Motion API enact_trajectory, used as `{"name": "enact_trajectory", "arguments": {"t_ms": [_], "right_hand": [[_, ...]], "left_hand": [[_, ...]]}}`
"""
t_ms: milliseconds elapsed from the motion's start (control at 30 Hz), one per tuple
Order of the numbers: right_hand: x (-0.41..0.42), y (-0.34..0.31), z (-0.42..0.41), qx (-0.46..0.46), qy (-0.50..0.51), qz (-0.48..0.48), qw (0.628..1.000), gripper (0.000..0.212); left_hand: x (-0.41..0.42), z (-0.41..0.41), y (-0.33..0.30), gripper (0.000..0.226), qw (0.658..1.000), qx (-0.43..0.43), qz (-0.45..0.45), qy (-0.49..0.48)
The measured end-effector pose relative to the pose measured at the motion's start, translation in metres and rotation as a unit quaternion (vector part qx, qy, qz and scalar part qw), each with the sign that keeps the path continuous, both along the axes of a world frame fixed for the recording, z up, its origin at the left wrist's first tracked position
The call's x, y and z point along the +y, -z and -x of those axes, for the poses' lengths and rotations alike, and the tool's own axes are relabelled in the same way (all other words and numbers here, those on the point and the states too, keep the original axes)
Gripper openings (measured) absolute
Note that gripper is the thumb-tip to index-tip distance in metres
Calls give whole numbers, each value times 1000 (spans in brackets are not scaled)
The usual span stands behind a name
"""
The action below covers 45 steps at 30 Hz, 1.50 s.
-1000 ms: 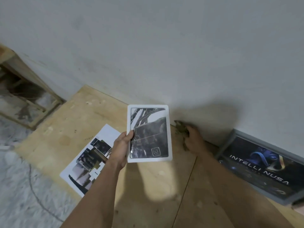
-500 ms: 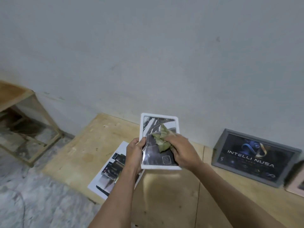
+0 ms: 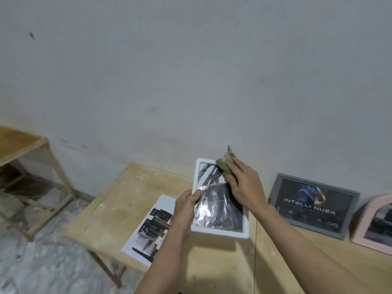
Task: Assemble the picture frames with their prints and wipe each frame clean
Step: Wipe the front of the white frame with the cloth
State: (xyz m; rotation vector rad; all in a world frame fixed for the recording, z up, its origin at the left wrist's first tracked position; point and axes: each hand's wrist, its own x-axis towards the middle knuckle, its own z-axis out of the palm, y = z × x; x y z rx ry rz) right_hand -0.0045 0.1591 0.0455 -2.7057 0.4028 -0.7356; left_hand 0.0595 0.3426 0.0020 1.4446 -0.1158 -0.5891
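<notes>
A: From the head view, where is the white frame (image 3: 220, 209)?

B: Held above the wooden table (image 3: 212, 262), tilted up toward the camera, near the wall (image 3: 191, 71). The left hand (image 3: 186, 205) clamps its left edge, thumb on the front, fingers behind.

A: And the right hand (image 3: 244, 185)?

B: Closed on a crumpled greenish cloth (image 3: 226, 164), pressing it against the frame's far right corner. The glass below shows a bright glare over a dark print.

A: What lies on the table?

B: A loose printed sheet (image 3: 148, 228) flat to the left, partly under the left forearm. To the right, a grey frame (image 3: 314, 205) reading "INTELLI NUSA" leans on the wall, and a pink arched frame (image 3: 373, 223) stands just beside it at the right edge.

A: Anything further left?

B: A wooden stool (image 3: 27, 177) on the mottled floor, well apart from the table.
</notes>
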Motion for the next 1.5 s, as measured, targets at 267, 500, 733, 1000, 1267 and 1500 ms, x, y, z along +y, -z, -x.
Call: {"name": "enact_trajectory", "arguments": {"t_ms": [267,500,733,1000,1267,1500], "right_hand": [[46,19,-14,-28,-175,-18,984,43],[64,21,39,97,-301,-64,947,24],[23,-60,5,-25,-126,-163,978,29],[69,-24,-18,77,-232,-1,970,14],[66,2,9,175,-235,-136,946,27],[32,-53,28,142,-215,-318,912,39]], "left_hand": [[0,-2,-18,17,996,27,65,-59],[17,-14,-12,22,997,18,34,-65],[10,0,-19,29,999,-16,45,-17],[3,-21,-24,37,983,58,151,-90],[9,-13,-15,33,984,127,100,-79],[-5,-16,-21,24,996,-27,35,-77]]}}
